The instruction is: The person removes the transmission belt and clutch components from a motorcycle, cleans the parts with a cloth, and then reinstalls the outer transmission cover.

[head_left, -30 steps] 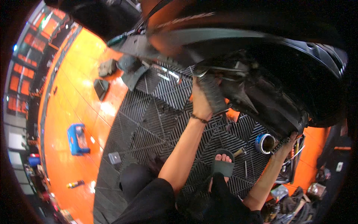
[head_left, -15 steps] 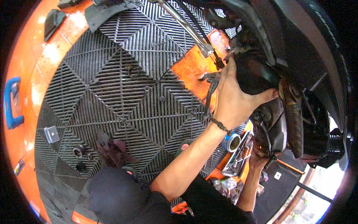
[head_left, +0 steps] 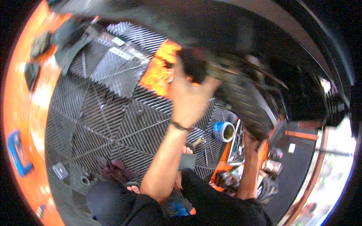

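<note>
My left hand (head_left: 190,92) reaches up to the underside of a dark motorcycle-like body (head_left: 241,30). Its fingers and thumb spread around a dark, blurred part (head_left: 194,62) whose kind I cannot make out. To the right, my right hand (head_left: 253,141) is raised against the lower end of a dark ribbed piece (head_left: 245,101), perhaps a footrest. Its fingers are mostly hidden and blurred. Between my forearms, a blue can (head_left: 223,132) stands with its round top facing me.
Black slatted mats (head_left: 109,124) cover the floor, bordered by orange flooring (head_left: 30,113). An orange tray (head_left: 222,165) with tools lies beside my right forearm. A dark red cloth (head_left: 115,169) and a clear box (head_left: 59,170) rest at left, near a blue frame (head_left: 19,154).
My view has shifted, and the dark body looms larger across the top. My left hand has moved left with the dark part. The right hand stays low by the ribbed piece.
</note>
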